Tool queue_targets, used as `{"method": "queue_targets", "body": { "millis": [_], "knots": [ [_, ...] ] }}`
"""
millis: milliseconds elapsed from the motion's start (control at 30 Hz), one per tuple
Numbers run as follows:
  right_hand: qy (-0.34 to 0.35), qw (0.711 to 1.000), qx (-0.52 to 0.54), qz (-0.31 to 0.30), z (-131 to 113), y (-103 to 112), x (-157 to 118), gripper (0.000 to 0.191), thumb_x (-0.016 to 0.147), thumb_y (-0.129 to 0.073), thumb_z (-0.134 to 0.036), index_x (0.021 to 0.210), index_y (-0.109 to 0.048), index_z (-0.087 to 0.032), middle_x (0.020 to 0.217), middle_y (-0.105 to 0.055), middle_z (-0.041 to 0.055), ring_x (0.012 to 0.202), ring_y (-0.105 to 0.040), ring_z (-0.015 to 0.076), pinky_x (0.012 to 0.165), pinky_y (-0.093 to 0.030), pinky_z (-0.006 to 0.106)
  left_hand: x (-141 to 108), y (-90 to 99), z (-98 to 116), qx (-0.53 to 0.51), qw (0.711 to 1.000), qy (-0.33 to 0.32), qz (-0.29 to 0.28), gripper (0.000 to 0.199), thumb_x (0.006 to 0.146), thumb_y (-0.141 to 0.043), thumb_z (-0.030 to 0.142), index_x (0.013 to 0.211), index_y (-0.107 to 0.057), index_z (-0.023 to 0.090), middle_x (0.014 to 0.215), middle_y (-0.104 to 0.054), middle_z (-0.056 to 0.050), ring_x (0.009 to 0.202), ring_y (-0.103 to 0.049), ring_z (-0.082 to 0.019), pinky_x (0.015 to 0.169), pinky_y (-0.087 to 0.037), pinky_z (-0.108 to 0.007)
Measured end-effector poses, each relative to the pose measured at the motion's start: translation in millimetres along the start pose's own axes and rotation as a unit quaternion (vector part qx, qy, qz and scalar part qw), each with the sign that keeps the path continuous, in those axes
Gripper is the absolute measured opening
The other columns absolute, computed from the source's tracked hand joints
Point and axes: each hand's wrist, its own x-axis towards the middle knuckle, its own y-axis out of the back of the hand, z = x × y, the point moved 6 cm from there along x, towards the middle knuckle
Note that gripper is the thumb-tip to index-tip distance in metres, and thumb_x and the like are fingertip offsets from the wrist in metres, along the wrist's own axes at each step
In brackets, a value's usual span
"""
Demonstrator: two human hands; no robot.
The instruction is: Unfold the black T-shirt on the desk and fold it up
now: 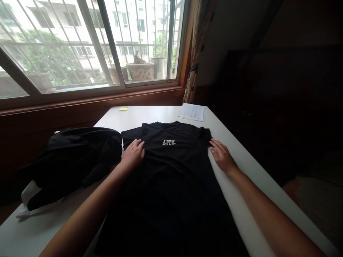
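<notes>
A black short-sleeved T-shirt [171, 178] lies spread out on the white table [134, 115], its collar toward the window. Small white lettering [169, 142] marks its chest. My left hand [133, 154] rests on the shirt just below the left-side sleeve, fingers stretched and slightly bent. At the opposite side, my right hand [223, 156] is laid by the edge of the right-side sleeve, its fingertips touching the hem and its fingers extended. The shirt's lower end runs out of view at the bottom.
A heap of black clothing [77, 157] with some white cloth [30, 194] lies on the table's left. Printed papers [192, 112] and a yellow sticky note [123, 109] are at the far end. Beyond stand a barred window [118, 43] and a tied curtain [193, 60].
</notes>
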Motion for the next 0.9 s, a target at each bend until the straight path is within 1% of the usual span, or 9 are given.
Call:
{"method": "queue_targets", "body": {
  "millis": [67,133,200,267,367,633,733,833,900],
  "knots": [
    [-0.019,0.999,0.020,-0.029,-22,-3,2,0.055,0.105,-0.029,-0.044,0.148,-0.051,-0.017,0.153,-0.049,0.0131,0.145,-0.041,0.0277,0.121,-0.034,0.049,12,-15.3,4,0.008,1.000,0.000,-0.016,0.049,0.101,-0.048,0.030,0.146,-0.050,0.012,0.158,-0.041,-0.016,0.150,-0.028,-0.033,0.123,-0.024,-0.046],
    [-0.035,0.995,0.032,-0.091,-46,-14,-1,0.057,0.106,-0.028,-0.046,0.152,-0.046,-0.018,0.158,-0.043,0.0118,0.146,-0.039,0.0269,0.121,-0.034,0.047,20,-31.2,2,0.015,0.999,0.016,-0.030,0.054,0.101,-0.048,0.036,0.148,-0.047,0.008,0.158,-0.039,-0.020,0.150,-0.027,-0.039,0.120,-0.026,-0.053],
    [-0.039,0.986,0.015,-0.160,-68,-29,-10,0.061,0.105,-0.032,-0.051,0.153,-0.043,-0.016,0.159,-0.040,0.0139,0.146,-0.039,0.0297,0.120,-0.035,0.050,23,-44.2,-3,0.020,0.998,0.035,-0.039,0.059,0.102,-0.046,0.042,0.150,-0.045,0.007,0.159,-0.036,-0.022,0.149,-0.027,-0.042,0.119,-0.027,-0.056],
    [-0.027,0.982,-0.026,-0.187,-85,-38,-21,0.065,0.103,-0.036,-0.055,0.154,-0.043,-0.015,0.161,-0.036,0.0154,0.149,-0.033,0.0341,0.120,-0.031,0.056,23,-52.5,-9,0.026,0.998,0.047,-0.040,0.063,0.102,-0.043,0.046,0.152,-0.042,0.007,0.161,-0.033,-0.021,0.150,-0.023,-0.043,0.119,-0.024,-0.057],
    [-0.006,0.982,-0.066,-0.177,-103,-38,-34,0.063,0.103,-0.039,-0.053,0.154,-0.043,-0.017,0.162,-0.035,0.0140,0.150,-0.029,0.0349,0.121,-0.028,0.057,19,-57.7,-16,0.032,0.997,0.053,-0.040,0.065,0.103,-0.040,0.049,0.155,-0.039,0.010,0.164,-0.028,-0.018,0.152,-0.017,-0.042,0.122,-0.019,-0.056],
    [0.048,0.977,-0.082,-0.192,-129,-12,-50,0.055,0.103,-0.042,-0.039,0.150,-0.048,-0.013,0.159,-0.040,0.0152,0.146,-0.038,0.0323,0.116,-0.039,0.050,18,-60.5,-22,0.040,0.997,0.034,-0.053,0.066,0.101,-0.044,0.055,0.156,-0.039,0.021,0.165,-0.026,-0.016,0.152,-0.013,-0.046,0.120,-0.017,-0.061],
    [0.058,0.977,-0.076,-0.190,-138,-1,-59,0.051,0.102,-0.045,-0.034,0.148,-0.051,-0.015,0.156,-0.044,0.0142,0.143,-0.043,0.0323,0.112,-0.043,0.050,16,-59.9,-21,0.049,0.997,0.014,-0.063,0.064,0.101,-0.044,0.056,0.157,-0.038,0.026,0.166,-0.025,-0.013,0.152,-0.011,-0.047,0.119,-0.016,-0.064],
    [0.061,0.980,-0.038,-0.184,-140,12,-61,0.047,0.100,-0.048,-0.032,0.144,-0.056,-0.019,0.151,-0.052,0.0116,0.138,-0.049,0.0317,0.110,-0.046,0.050,13,-57.9,-21,0.051,0.996,-0.003,-0.076,0.061,0.103,-0.042,0.055,0.157,-0.037,0.028,0.167,-0.024,-0.012,0.151,-0.012,-0.048,0.117,-0.016,-0.069],
    [0.047,0.984,0.010,-0.170,-132,21,-54,0.040,0.099,-0.048,-0.029,0.136,-0.063,-0.022,0.139,-0.063,0.0084,0.128,-0.058,0.0291,0.107,-0.048,0.047,11,-54.7,-21,0.043,0.996,-0.009,-0.077,0.059,0.103,-0.043,0.053,0.156,-0.039,0.028,0.167,-0.024,-0.011,0.151,-0.012,-0.048,0.115,-0.016,-0.072]
  ]
}}
